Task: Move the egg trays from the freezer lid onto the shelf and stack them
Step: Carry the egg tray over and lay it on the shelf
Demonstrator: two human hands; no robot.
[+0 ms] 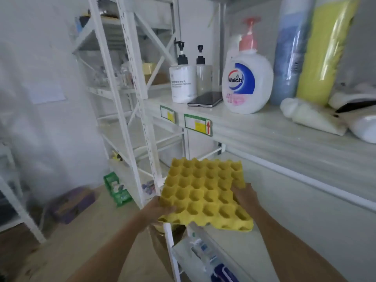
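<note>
Holding the yellow egg tray (205,195) by its two side edges, the left hand (160,208) and the right hand (245,197) are closed on it in the lower centre of the frame, in the air below the shelf (264,131). To do this step well, I think the tray should stay level and go to a free part. Upper right stand a soap bottle (247,82) and a phone (205,99); white racks (126,82) fill the left.

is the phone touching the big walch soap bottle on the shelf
Cannot tell. In the head view the phone lies flat with its right end meeting the Walch bottle base in the image; overlap hides any gap.
</note>
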